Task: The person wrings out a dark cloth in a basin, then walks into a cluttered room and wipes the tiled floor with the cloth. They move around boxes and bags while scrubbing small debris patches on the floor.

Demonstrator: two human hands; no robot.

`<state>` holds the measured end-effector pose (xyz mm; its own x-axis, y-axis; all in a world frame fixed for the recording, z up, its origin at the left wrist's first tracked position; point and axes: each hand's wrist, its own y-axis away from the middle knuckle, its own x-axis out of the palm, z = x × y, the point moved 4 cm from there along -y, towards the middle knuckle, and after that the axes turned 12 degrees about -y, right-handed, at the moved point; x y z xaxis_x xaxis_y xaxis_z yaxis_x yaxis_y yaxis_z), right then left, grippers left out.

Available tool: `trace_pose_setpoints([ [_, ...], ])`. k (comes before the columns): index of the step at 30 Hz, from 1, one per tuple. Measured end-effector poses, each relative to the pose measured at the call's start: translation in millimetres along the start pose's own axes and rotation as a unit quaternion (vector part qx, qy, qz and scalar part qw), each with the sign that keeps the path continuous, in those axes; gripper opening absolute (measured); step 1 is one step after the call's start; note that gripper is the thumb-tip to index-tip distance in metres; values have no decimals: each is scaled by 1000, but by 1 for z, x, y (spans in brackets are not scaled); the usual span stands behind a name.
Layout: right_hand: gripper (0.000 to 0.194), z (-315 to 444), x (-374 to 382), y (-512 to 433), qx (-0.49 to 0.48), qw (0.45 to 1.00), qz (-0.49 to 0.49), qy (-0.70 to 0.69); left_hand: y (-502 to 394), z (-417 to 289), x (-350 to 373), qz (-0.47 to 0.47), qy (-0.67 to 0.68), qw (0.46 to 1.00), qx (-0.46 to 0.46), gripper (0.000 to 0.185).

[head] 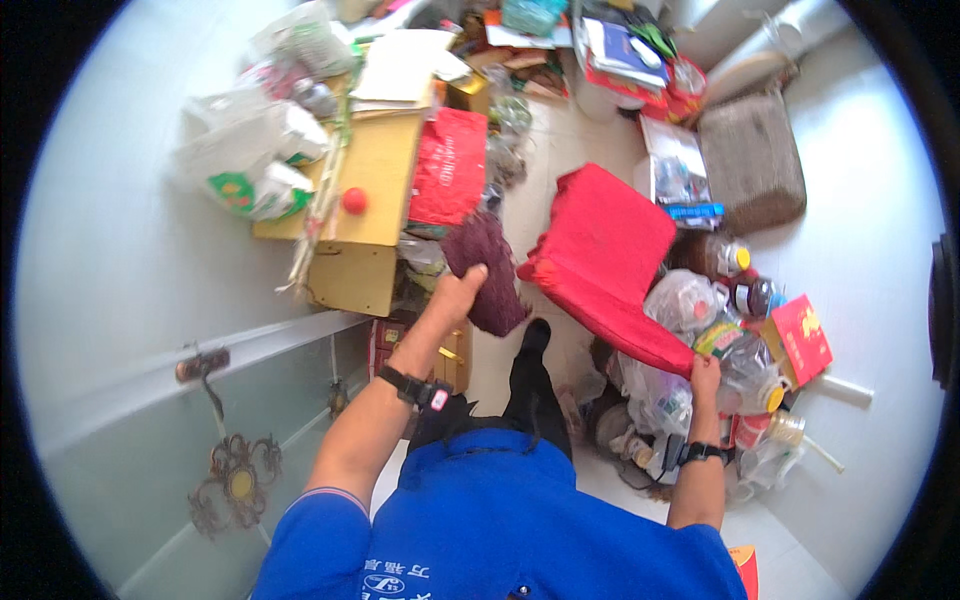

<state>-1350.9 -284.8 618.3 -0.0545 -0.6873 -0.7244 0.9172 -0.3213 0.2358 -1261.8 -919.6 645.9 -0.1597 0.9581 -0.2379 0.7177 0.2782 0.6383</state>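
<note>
My left hand (pixel 459 295) grips a dark maroon cloth (pixel 491 281), which hangs folded beside the yellow wooden desk. Out to the right, my right hand (pixel 705 375) pinches the lower corner of a red fabric cover (pixel 611 240). The cover looks boxy, as if stretched over a chair or seat, and its edge is drawn out toward that hand. Whether a seat is underneath cannot be seen. Between the two cloths, one of my feet (pixel 536 336) in black stands on the pale floor.
Left stands the yellow desk (pixel 367 180) with papers, plastic bags and a red ball (pixel 355 200). A red bag (pixel 448 166) hangs at its side. Bottles (pixel 754 367), plastic bags and a red box (pixel 797 340) crowd the right. Behind them sits a grey-brown woven stool (pixel 752 161).
</note>
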Motion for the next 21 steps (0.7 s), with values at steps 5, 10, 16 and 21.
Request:
trace_pose_setpoints([
  [5,45,83,58,113,-66,984,26,165,116,70,-74,11,-105,992,71,58],
  [10,49,158,152,214,-208,938,238,144,203,168,-122,-65,-157,984,55,63],
  [16,42,236,248,241,-222,805,516,193,303,262,-129,-231,-53,967,-93,58],
  [21,43,313,333,261,-371,659,594,275,394,293,-102,-352,63,923,-141,57],
])
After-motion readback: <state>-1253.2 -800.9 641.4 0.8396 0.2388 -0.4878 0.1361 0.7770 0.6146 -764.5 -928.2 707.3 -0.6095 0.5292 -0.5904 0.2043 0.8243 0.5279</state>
